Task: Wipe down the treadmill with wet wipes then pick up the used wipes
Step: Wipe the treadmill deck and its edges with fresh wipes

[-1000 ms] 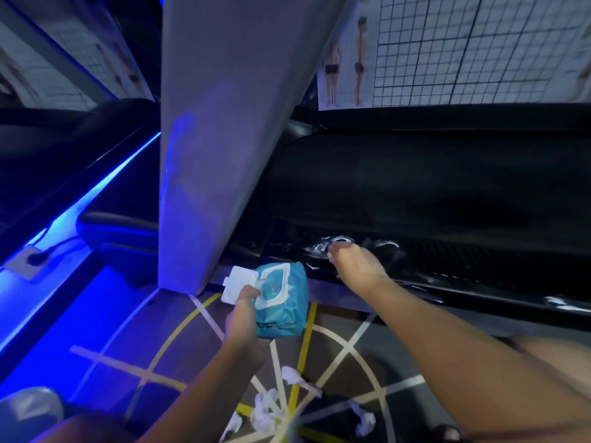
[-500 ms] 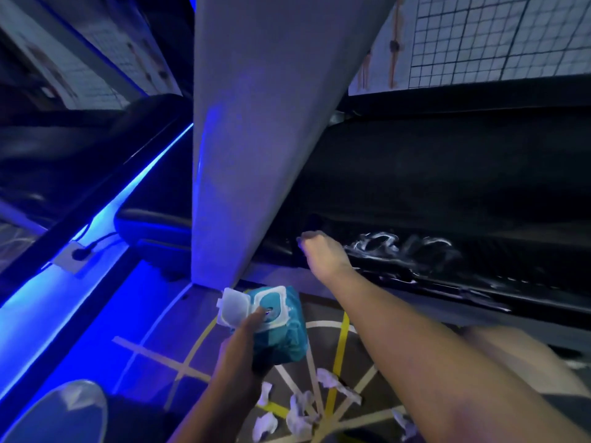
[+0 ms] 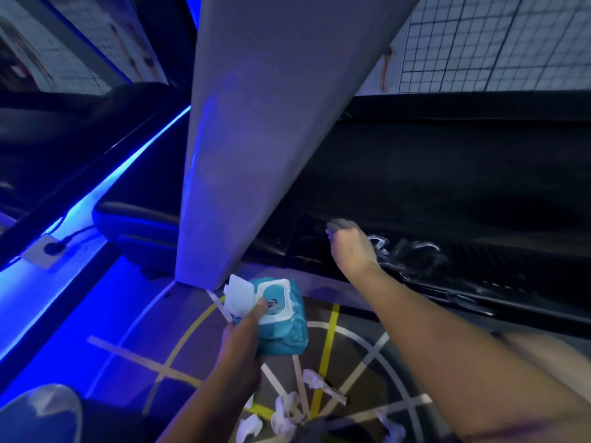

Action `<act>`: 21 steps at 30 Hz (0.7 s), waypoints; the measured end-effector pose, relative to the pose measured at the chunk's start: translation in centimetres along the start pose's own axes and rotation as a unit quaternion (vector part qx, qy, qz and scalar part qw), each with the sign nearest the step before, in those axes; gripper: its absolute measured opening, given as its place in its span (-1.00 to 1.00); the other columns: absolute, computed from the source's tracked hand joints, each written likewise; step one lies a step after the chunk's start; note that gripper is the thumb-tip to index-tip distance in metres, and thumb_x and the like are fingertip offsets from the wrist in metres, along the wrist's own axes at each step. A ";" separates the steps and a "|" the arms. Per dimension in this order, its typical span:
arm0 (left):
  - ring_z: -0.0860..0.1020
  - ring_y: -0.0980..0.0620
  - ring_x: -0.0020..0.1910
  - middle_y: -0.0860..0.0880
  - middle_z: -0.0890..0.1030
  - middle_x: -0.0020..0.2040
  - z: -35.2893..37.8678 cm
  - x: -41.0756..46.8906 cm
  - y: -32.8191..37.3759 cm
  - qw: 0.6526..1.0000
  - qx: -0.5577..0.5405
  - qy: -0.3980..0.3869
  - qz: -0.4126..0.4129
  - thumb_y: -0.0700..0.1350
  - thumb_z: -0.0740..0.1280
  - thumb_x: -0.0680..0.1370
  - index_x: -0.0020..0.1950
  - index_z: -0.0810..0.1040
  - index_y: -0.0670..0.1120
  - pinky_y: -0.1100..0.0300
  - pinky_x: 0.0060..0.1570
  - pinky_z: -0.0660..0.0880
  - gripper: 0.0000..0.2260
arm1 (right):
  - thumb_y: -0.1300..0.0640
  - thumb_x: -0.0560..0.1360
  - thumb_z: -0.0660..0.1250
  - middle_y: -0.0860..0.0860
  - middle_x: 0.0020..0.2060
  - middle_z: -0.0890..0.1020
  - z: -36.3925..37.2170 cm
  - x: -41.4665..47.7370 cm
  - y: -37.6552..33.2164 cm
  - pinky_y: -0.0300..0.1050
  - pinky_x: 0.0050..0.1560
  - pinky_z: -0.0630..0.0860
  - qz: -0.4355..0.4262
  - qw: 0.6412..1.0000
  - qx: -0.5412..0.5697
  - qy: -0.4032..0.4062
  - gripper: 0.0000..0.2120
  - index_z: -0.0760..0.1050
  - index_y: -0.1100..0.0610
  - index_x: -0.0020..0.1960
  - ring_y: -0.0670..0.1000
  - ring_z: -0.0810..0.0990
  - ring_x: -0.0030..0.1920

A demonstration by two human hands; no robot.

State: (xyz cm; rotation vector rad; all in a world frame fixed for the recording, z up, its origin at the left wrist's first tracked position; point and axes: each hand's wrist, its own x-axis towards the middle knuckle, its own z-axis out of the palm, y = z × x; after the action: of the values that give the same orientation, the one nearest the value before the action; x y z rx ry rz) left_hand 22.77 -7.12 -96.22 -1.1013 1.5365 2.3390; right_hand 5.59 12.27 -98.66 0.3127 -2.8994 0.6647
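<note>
A black treadmill (image 3: 447, 193) lies across the right half of the view, and its grey upright post (image 3: 256, 123) rises in the middle. My right hand (image 3: 350, 244) is curled round a bunched wet wipe (image 3: 334, 226) and presses it on the treadmill's glossy side rail (image 3: 479, 282), where wet streaks (image 3: 403, 251) shine. My left hand (image 3: 243, 334) grips a teal pack of wet wipes (image 3: 281, 330) above the floor, its white lid (image 3: 238, 297) flipped open. Several crumpled used wipes (image 3: 284, 410) lie on the floor below the pack.
The floor carries yellow and pale tape lines (image 3: 326, 346) in a circle pattern. A blue-lit strip (image 3: 96, 193) runs along another dark machine at the left, with a cable and plug plate (image 3: 48, 247) beside it. Gridded wall posters (image 3: 495, 39) hang behind the treadmill.
My right hand has slid left along the treadmill's side rail with the wipe, leaving wet streaks behind it. The left hand keeps its hold on the pack.
</note>
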 end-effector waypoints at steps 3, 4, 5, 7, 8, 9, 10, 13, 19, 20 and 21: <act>0.74 -0.22 0.06 -0.21 0.74 0.10 0.8 -0.3 0.1 1.000 0.003 -0.004 -0.012 -0.08 0.46 0.61 0.36 0.57 -0.18 -0.07 -0.03 0.67 -0.64 | 0.20 0.66 0.18 0.06 0.42 0.48 0.4 0.3 -1.7 -0.07 0.39 0.38 -0.006 0.994 0.095 -0.046 -0.65 0.49 0.15 0.42 0.12 0.43 0.42; 0.74 -0.22 0.05 -0.21 0.75 0.09 0.9 -0.4 0.1 1.000 0.008 -0.004 -0.013 -0.07 0.47 0.60 0.36 0.57 -0.17 -0.06 -0.07 0.68 -0.64 | 0.15 0.69 0.14 0.03 0.46 0.45 0.8 0.2 -2.4 -0.12 0.43 0.32 -0.011 0.992 0.097 -0.083 -0.63 0.45 0.12 0.47 0.08 0.40 0.45; 0.74 -0.22 0.04 -0.21 0.75 0.09 1.0 -0.4 0.1 1.000 0.011 -0.004 -0.015 -0.07 0.47 0.60 0.36 0.57 -0.17 -0.06 -0.07 0.68 -0.63 | 0.09 0.70 0.12 0.01 0.47 0.44 1.4 0.1 -3.0 -0.15 0.45 0.29 -0.009 0.989 0.097 -0.111 -0.62 0.43 0.08 0.48 0.07 0.40 0.46; 0.74 -0.23 0.05 -0.22 0.75 0.09 0.8 -0.5 0.0 1.000 0.010 -0.006 -0.018 -0.08 0.47 0.60 0.37 0.56 -0.17 -0.10 0.04 0.66 -0.63 | 0.03 0.68 0.13 0.03 0.40 0.53 2.1 -0.3 -3.4 -0.05 0.43 0.34 0.002 0.988 0.075 -0.135 -0.65 0.50 0.04 0.40 0.11 0.46 0.41; 0.73 -0.24 0.07 -0.22 0.74 0.10 0.7 -0.7 0.0 1.000 0.010 -0.007 -0.019 -0.08 0.47 0.60 0.37 0.56 -0.18 -0.12 0.10 0.64 -0.63 | 0.04 0.66 0.14 0.06 0.35 0.57 2.1 -0.4 -3.4 0.02 0.40 0.37 0.000 0.989 0.071 -0.133 -0.67 0.52 0.07 0.35 0.14 0.49 0.37; 0.73 -0.24 0.08 -0.22 0.74 0.10 0.6 -0.7 0.1 1.000 0.012 -0.008 -0.019 -0.08 0.46 0.61 0.36 0.56 -0.18 -0.13 0.13 0.63 -0.64 | 0.07 0.66 0.14 0.11 0.30 0.60 1.9 -0.4 -3.2 0.07 0.37 0.40 0.006 0.989 0.075 -0.128 -0.68 0.54 0.11 0.31 0.18 0.51 0.33; 0.73 -0.24 0.09 -0.22 0.74 0.10 0.5 -0.7 0.1 1.000 0.015 -0.005 -0.017 -0.08 0.46 0.61 0.35 0.57 -0.18 -0.13 0.13 0.63 -0.65 | 0.14 0.66 0.14 0.16 0.26 0.60 1.7 -0.6 -2.7 0.11 0.33 0.43 0.022 0.987 0.088 -0.135 -0.70 0.54 0.17 0.29 0.22 0.53 0.30; 0.73 -0.25 0.07 -0.22 0.75 0.09 0.2 -0.2 0.1 1.000 0.016 0.007 -0.013 -0.08 0.44 0.62 0.33 0.57 -0.18 -0.09 0.04 0.65 -0.67 | 0.23 0.66 0.12 0.17 0.37 0.52 1.1 -1.0 -0.9 0.07 0.35 0.43 0.064 0.983 0.090 -0.144 -0.65 0.47 0.23 0.40 0.21 0.48 0.38; 0.71 -0.25 -0.05 -0.28 0.73 0.07 1.9 1.3 -0.3 0.999 0.019 0.041 -0.002 -0.07 0.45 0.61 0.32 0.59 -0.20 -0.07 -0.15 0.68 -0.67 | 0.11 0.70 0.09 0.14 0.20 0.63 -1.0 -2.1 1.8 0.12 0.21 0.52 0.027 0.984 -0.005 -0.173 -0.73 0.48 0.14 0.27 0.24 0.59 0.23; 0.71 -0.24 -0.09 -0.28 0.73 0.05 2.5 1.3 -0.4 0.999 0.018 0.043 -0.003 -0.06 0.45 0.61 0.32 0.59 -0.20 -0.09 -0.11 0.66 -0.67 | 0.09 0.71 0.08 0.15 0.14 0.65 -1.5 -2.4 1.9 0.13 0.16 0.54 0.023 0.984 -0.025 -0.177 -0.75 0.49 0.13 0.22 0.25 0.62 0.18; 0.71 -0.24 -0.08 -0.27 0.73 0.05 3.1 1.4 -0.5 0.999 0.019 0.041 -0.006 -0.05 0.46 0.61 0.32 0.60 -0.19 -0.10 -0.07 0.65 -0.66 | 0.10 0.71 0.07 0.15 0.12 0.65 -1.8 -2.7 2.1 0.15 0.14 0.54 0.018 0.983 -0.042 -0.178 -0.75 0.49 0.14 0.21 0.25 0.63 0.15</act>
State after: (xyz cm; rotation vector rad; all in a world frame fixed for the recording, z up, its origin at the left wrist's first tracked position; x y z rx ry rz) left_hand 20.43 -4.70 -96.84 -1.2091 1.5897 2.2746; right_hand 7.92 15.38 -98.49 0.4076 -3.2679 0.5363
